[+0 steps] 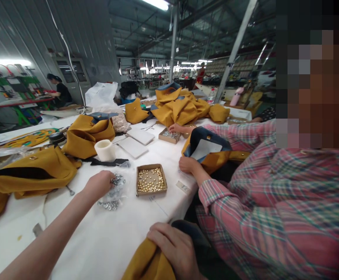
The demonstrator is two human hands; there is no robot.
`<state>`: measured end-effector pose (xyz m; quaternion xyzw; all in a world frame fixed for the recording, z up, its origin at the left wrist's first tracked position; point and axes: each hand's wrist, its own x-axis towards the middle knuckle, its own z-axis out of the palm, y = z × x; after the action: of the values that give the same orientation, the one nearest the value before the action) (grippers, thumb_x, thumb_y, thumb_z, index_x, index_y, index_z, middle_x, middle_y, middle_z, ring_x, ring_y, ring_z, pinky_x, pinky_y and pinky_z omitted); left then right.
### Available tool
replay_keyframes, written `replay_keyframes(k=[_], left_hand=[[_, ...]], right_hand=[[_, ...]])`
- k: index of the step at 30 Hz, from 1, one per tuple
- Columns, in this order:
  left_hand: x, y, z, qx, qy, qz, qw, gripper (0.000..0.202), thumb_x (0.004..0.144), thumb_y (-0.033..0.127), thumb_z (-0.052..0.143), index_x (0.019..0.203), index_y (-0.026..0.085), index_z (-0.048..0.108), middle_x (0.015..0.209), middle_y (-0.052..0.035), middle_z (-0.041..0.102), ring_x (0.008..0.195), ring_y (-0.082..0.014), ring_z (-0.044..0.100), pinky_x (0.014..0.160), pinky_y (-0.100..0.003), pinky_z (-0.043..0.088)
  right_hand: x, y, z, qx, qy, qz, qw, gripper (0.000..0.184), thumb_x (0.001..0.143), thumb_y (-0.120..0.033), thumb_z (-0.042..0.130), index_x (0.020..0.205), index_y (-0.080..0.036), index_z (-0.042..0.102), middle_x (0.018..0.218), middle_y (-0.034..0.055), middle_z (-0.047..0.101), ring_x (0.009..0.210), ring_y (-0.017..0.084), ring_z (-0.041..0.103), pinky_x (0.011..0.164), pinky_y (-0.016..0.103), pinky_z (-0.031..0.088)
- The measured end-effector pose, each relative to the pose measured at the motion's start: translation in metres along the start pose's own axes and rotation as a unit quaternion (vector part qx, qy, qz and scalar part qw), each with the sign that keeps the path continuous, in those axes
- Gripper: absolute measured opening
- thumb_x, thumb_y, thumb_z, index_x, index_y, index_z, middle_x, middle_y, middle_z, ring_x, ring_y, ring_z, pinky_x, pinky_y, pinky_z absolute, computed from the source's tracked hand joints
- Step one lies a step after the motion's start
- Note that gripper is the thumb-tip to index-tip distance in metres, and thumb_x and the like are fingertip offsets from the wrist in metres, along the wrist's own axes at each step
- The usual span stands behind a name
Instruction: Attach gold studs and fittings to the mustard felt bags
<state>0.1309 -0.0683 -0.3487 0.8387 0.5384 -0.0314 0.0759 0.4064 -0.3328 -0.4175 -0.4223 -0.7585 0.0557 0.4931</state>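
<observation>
Mustard-yellow fabric (pixel 147 258), silvery washers (pixel 111 205), gold studs (pixel 151 187), white tabletop (pixel 99 241), pink-and-green plaid shirt (pixel 262 221)

left forearm (pixel 58 229): bare | left hand (pixel 99 184): bare | right hand (pixel 177 245): bare

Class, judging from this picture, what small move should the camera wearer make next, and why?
Probably pinch one of the small silver pieces and lift it clear: the left hand is at them, while the right hand holds mustard fabric. Whether the left hand's grip has a piece is hard to tell.
</observation>
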Motion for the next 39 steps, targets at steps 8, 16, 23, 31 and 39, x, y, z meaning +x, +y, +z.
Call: replay_keyframes(k=[8,16,23,31,39], left_hand=[[0.015,0.022,-0.015,0.077,-0.01,0.032,0.997,0.02,0.098,0.012,0.063,0.107,0.018,0.08,0.121,-0.0197,0.084,0.11,-0.0379,0.08,0.085,-0.039,0.055],[0.015,0.093,-0.035,0.031,0.051,0.087,0.994,0.03,0.114,0.028,0.054,0.099,0.022,0.079,0.11,-0.0136,0.085,0.104,-0.0313,0.081,0.081,-0.038,0.052],[0.036,0.15,-0.012,0.039,-0.029,0.144,0.988,0.016,0.097,0.036,0.087,0.103,0.022,0.086,0.107,-0.0108,0.087,0.107,-0.0325,0.082,0.092,-0.044,0.062],[0.033,0.164,0.004,0.091,-0.044,0.133,0.986,0.022,0.105,0.038,0.083,0.1,0.017,0.081,0.107,-0.009,0.086,0.107,-0.0277,0.082,0.105,-0.051,0.066],[0.043,0.15,0.02,-0.005,-0.009,0.144,0.989,0.02,0.105,0.02,0.076,0.085,0.018,0.075,0.093,-0.0047,0.08,0.1,-0.026,0.078,0.104,-0.049,0.062]], right_hand=[[0.005,-0.003,-0.005,-0.02,0.002,-0.027,0.999,0.031,0.125,-0.041,0.049,0.132,-0.02,0.07,0.11,0.0095,0.084,0.093,0.021,0.084,0.081,0.029,0.067],[0.009,0.0,-0.003,-0.054,0.011,-0.043,0.998,0.03,0.126,-0.039,0.046,0.124,-0.021,0.071,0.103,0.0045,0.083,0.082,0.017,0.083,0.073,0.027,0.064],[0.007,-0.004,-0.004,-0.038,-0.004,-0.029,0.999,0.033,0.126,-0.04,0.045,0.127,-0.02,0.071,0.108,0.0071,0.083,0.088,0.02,0.083,0.074,0.031,0.062],[0.008,-0.01,-0.001,-0.042,0.031,-0.033,0.998,0.032,0.125,-0.038,0.046,0.123,-0.019,0.072,0.103,0.0069,0.081,0.083,0.018,0.081,0.073,0.03,0.061],[0.003,-0.014,-0.002,-0.021,0.024,-0.026,0.999,0.03,0.123,-0.04,0.051,0.128,-0.019,0.072,0.106,0.0089,0.081,0.089,0.021,0.081,0.074,0.032,0.061]])
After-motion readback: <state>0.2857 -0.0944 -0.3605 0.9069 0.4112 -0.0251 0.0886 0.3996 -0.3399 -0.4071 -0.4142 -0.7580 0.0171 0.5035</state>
